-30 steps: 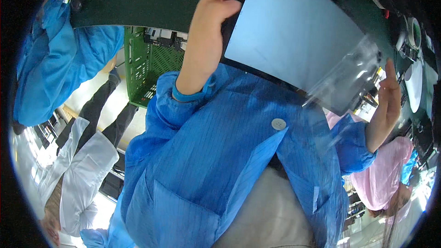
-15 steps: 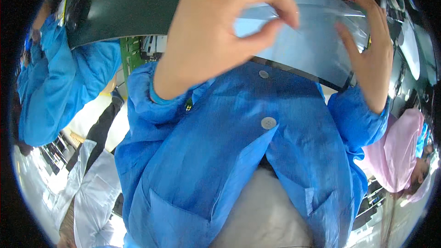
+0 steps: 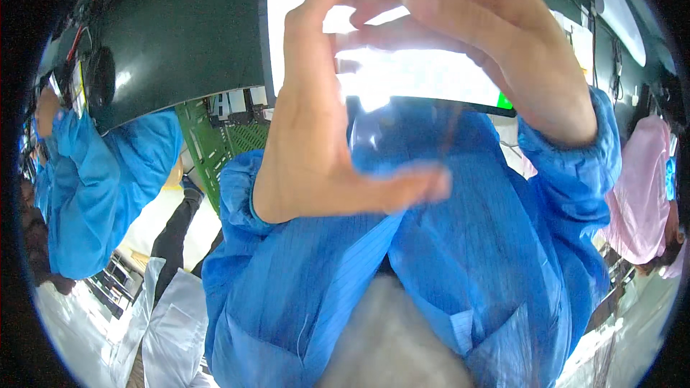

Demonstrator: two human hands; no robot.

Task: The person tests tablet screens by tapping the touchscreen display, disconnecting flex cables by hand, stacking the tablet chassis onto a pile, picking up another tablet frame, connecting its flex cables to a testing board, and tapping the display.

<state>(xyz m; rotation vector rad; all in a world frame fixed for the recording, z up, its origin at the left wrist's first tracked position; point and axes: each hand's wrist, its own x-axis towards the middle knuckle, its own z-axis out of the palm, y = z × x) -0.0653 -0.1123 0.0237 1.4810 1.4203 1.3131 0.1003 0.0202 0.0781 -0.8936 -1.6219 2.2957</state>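
Observation:
My left hand (image 3: 313, 122) is raised in front of my chest, fingers up and thumb stretched out to the right, well apart. From the right, my right hand (image 3: 514, 50) reaches across with bent, slightly spread fingers, whose tips overlap or meet the left fingertips. Both hands are open, though partly smeared by motion. Behind them is a brightly lit white panel (image 3: 424, 79) with a dark lower edge and a small green patch at its lower right. Below the fingers a faint clear sheen (image 3: 381, 133) shows against my blue coat; whether it is film, and whether a hand touches it, I cannot tell.
A dark green tabletop (image 3: 187, 36) extends to the left, with a green slotted rack (image 3: 226, 136) under its edge. A co-worker in a blue coat (image 3: 108, 187) is at the left, another in pink (image 3: 640, 194) at the right. A white curved object (image 3: 618, 7) lies at the upper right.
The panel has gone from dull bluish to bright white. My left hand has opened from a pinch and dropped slightly; my right hand has moved left to meet it.

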